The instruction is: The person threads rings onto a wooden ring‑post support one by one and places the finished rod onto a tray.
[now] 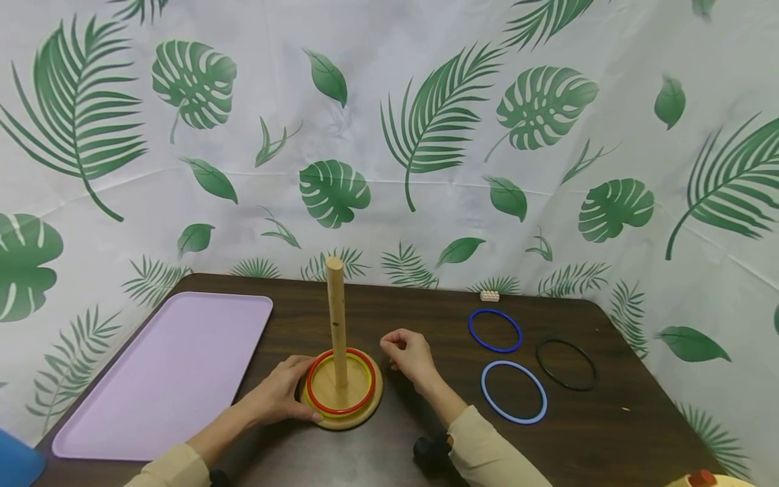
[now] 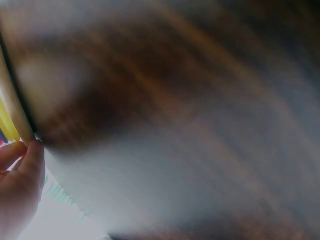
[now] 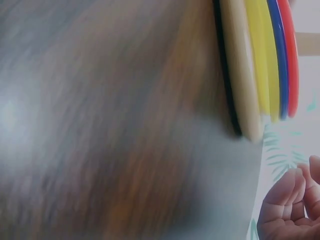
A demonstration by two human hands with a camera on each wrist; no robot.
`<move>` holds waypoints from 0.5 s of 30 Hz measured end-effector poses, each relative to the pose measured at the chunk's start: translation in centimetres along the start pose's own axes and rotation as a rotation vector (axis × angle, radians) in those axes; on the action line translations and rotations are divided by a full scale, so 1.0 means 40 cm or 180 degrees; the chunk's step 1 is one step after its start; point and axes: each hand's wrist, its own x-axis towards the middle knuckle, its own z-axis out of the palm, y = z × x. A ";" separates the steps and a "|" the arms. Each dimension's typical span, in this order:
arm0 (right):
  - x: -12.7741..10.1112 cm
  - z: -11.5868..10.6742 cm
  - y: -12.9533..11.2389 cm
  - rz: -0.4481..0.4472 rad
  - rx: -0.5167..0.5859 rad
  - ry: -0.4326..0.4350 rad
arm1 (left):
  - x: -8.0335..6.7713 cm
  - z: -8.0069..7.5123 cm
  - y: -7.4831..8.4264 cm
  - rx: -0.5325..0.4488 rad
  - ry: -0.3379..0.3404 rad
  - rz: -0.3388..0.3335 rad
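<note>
A wooden ring stand with an upright peg (image 1: 337, 325) and a round base (image 1: 341, 425) stands in the middle of the table. Stacked around the peg on its base are a red ring (image 1: 314, 399), a blue ring (image 3: 278, 60) below it and yellow (image 3: 260, 60) at the bottom. My left hand (image 1: 276, 396) holds the left edge of the base, thumb in front and fingers behind. Just right of the stand, apart from it, is my right hand (image 1: 414, 355), its fingers loosely curled around nothing.
On the right lie a dark blue ring (image 1: 519, 338), a light blue ring (image 1: 544, 399) and a black ring (image 1: 593, 375). A small white block (image 1: 489, 296) is at the back edge. The left side holds a lilac tray (image 1: 176, 372). A leaf-print cloth (image 1: 377, 128) hangs behind.
</note>
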 end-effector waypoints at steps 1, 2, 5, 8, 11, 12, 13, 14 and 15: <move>0.000 -0.007 0.002 0.0020 0.0015 0.0032 | 0.000 0.000 0.000 0.0002 0.0006 0.0007; 0.000 -0.014 0.004 0.0030 0.0019 0.0058 | -0.001 0.000 0.000 0.0006 0.0009 0.0010; -0.002 -0.036 0.010 0.0078 0.0031 0.0144 | -0.002 0.000 0.000 0.0006 0.0014 0.0010; -0.006 -0.061 0.017 0.0121 0.0042 0.0239 | -0.002 -0.001 0.002 0.0018 0.0006 0.0006; -0.008 -0.089 0.027 0.0159 0.0052 0.0350 | -0.002 -0.001 0.004 0.0023 0.0008 0.0007; -0.008 -0.099 0.030 0.0172 0.0053 0.0386 | -0.003 -0.001 0.004 0.0028 0.0012 0.0007; -0.009 -0.111 0.034 0.0184 0.0052 0.0422 | -0.003 -0.001 0.005 0.0029 0.0015 0.0009; -0.010 -0.123 0.038 0.0190 0.0041 0.0449 | -0.003 -0.001 0.006 0.0030 0.0017 0.0008; -0.012 -0.136 0.042 0.0202 0.0024 0.0481 | -0.002 -0.002 0.006 0.0025 0.0017 0.0009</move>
